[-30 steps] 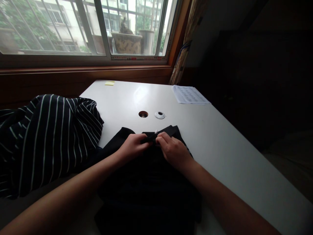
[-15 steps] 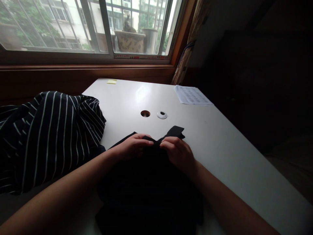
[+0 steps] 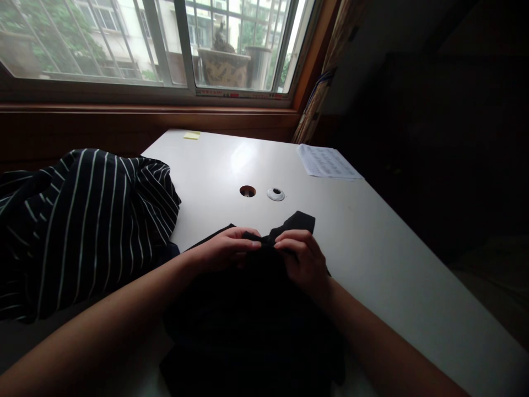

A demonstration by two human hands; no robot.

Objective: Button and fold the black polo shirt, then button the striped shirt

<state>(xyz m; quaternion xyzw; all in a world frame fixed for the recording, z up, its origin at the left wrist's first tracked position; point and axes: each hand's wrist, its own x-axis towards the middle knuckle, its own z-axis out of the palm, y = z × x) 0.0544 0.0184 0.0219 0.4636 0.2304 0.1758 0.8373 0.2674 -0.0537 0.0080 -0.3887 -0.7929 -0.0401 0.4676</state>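
Note:
A black garment [image 3: 256, 325] lies on the near part of the white table [image 3: 363, 242]; it is too dark to tell its kind. My left hand [image 3: 233, 245] pinches its upper edge between thumb and fingers. Close by on the right, my right hand [image 3: 303, 256] grips the same edge, with the fingertips of both hands only a little apart. Beyond the right fingers a flap of the black cloth stands up off the table. The lower part of the garment is lost in shadow.
On the left sits a heaped dark cloth with white stripes [image 3: 99, 220]. Farther back are a round cable hole [image 3: 247, 191], its white cover [image 3: 275, 194], a yellow sticky note [image 3: 192, 135] and printed sheets [image 3: 328, 161]. A window [image 3: 231, 49] and a curtain [image 3: 318, 99] stand behind the table.
The black flap by my right hand stands wider and has shifted slightly right. My right fingers have moved a little along the edge; both hands keep their hold. The view has shifted slightly.

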